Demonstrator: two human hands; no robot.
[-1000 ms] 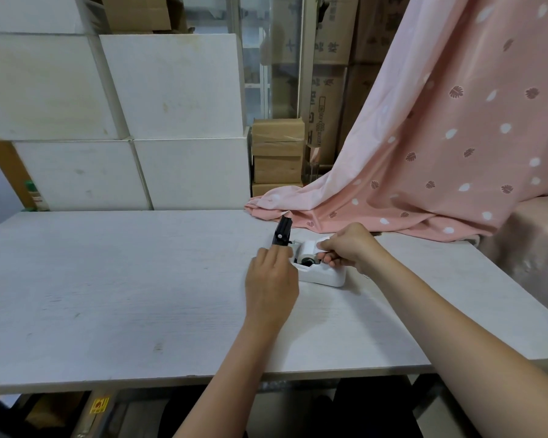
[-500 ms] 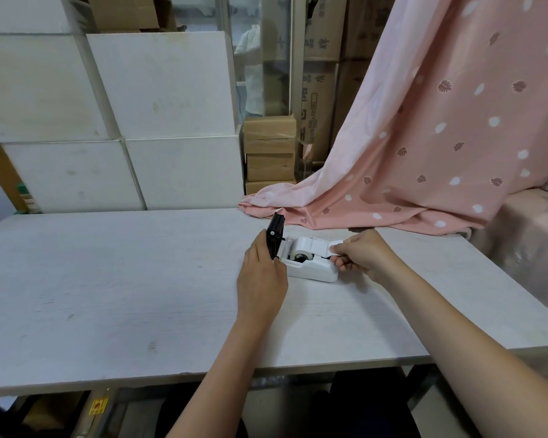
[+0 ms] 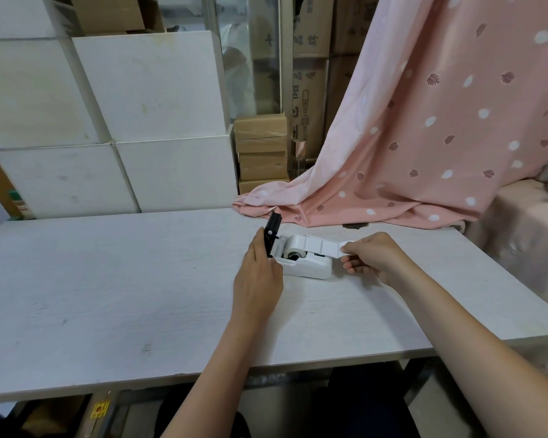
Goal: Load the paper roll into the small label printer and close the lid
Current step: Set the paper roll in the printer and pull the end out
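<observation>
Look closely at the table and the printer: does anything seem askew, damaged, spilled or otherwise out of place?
Nothing is spilled or visibly damaged. The printer sits flat on the table, its lid standing open beside the left hand. The right hand holds the label strip pulled out from the roll. Only the pink cloth spills onto the table's far edge.

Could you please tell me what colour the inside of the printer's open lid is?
Black, on the raised lid of the white printer; the head view shows it.
</observation>
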